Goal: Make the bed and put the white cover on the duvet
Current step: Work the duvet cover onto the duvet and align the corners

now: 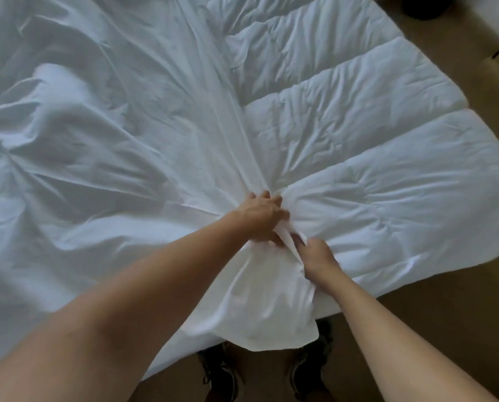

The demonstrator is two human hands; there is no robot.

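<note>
Gripping bunched cloth at the near edge of the bedding: both hands, close together, bare forearms reaching in from the bottom of the view.

Left hand [264,219]: knuckles up, fingers curled down into a gather of the thin, wrinkled white fabric cover [97,140]. The cover's folded edge runs down to this hand in long pleats from the top of the view.

Right hand [314,256]: just beside the left and nearer the body. Its fingers [301,242] are tucked into a raised ridge of the same thin cloth. It reads as a pinch on that ridge, though the fingertips are buried, so the exact hold is unclear. The ridge stands between the two hands and touches both.

The cover spreads over the left part, with creases fanning out from the left hand. A white quilted duvet with puffy stitched channels [372,134] lies bare on the right part, its channels converging on the hands too. The cover's edge overlaps the duvet along the middle line. Below the hands the thin cloth hangs loose over the near edge, between the forearms.

Tan floor [445,329] to the right and below. Dark laced shoes [219,375] show under the hanging cloth.
</note>
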